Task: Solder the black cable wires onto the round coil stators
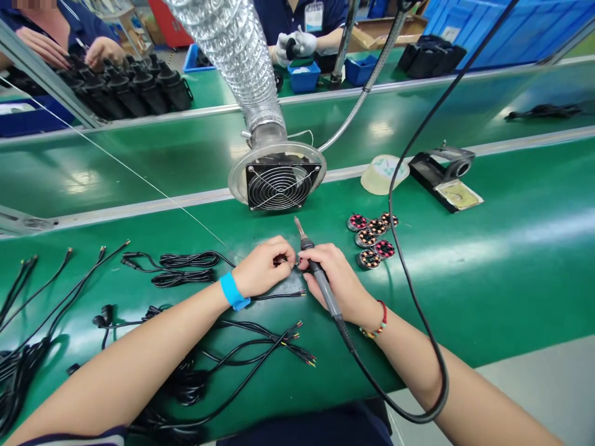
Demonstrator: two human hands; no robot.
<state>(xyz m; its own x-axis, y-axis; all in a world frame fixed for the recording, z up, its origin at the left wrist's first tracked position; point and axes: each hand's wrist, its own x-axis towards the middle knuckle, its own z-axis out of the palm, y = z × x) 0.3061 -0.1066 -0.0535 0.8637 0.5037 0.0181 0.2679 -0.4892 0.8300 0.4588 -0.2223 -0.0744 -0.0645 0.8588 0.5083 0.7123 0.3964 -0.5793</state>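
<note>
My right hand (332, 282) holds a soldering iron (324, 285), its tip pointing up and away toward the fan; thumb and fingertips also come close to my left hand. Wearing a blue wristband, my left hand (266, 266) is closed in a pinch around something small and dark, mostly hidden by the fingers. A thin solder wire (186, 212) runs down to near my left hand. Just below the hands lies a black cable end (279, 295) with bared wires. Right of my hands sit several round coil parts (366, 238) with red or copper windings.
An extractor fan (281, 186) under a foil duct (242, 62) stands beyond my hands. A soldering stand (449, 176) is at the back right. Black cables (183, 384) cover the left side. The iron's cord loops over my right forearm. Two people work across the bench.
</note>
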